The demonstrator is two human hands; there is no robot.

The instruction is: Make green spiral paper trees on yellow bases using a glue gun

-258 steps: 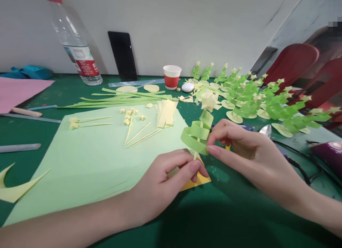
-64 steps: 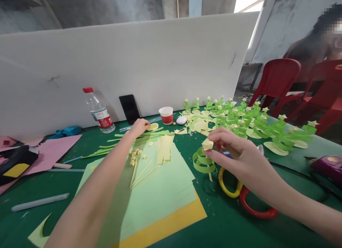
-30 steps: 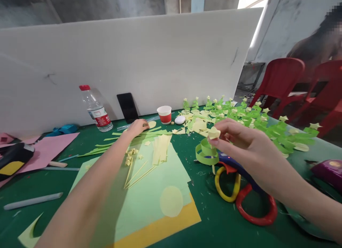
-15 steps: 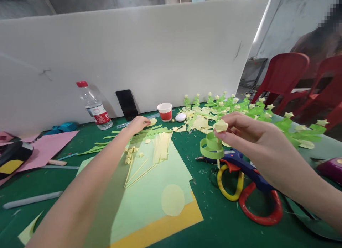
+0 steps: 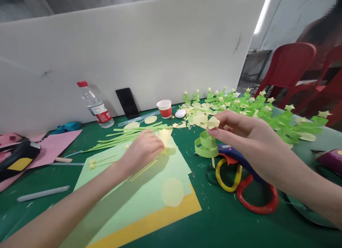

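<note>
My right hand (image 5: 240,132) pinches a small green paper tree (image 5: 207,144), a spiral strip around a thin stick. Its pale yellow folded star (image 5: 213,122) sits between thumb and finger at the top. My left hand (image 5: 144,150) is closed over the light green sheets (image 5: 149,194). At its fingertips is a blurred pale yellow piece of paper (image 5: 168,148), overlapping the pale strips (image 5: 165,135). Thin sticks (image 5: 143,170) lie under that hand, and small folded stars (image 5: 92,164) lie left of it. A pale disc (image 5: 173,192) rests on the sheets.
Scissors (image 5: 258,201) and a blue glue gun (image 5: 235,157) lie below my right hand. Finished paper trees (image 5: 267,116) crowd the right back. A bottle (image 5: 100,111), phone (image 5: 127,103) and paper cup (image 5: 164,109) stand along the white board (image 5: 149,59). Green strips (image 5: 125,136) lie at centre left.
My left hand has come back from the discs near the phone, nearer and rightward over the sheets. My right hand, still holding the paper tree, has shifted slightly left.
</note>
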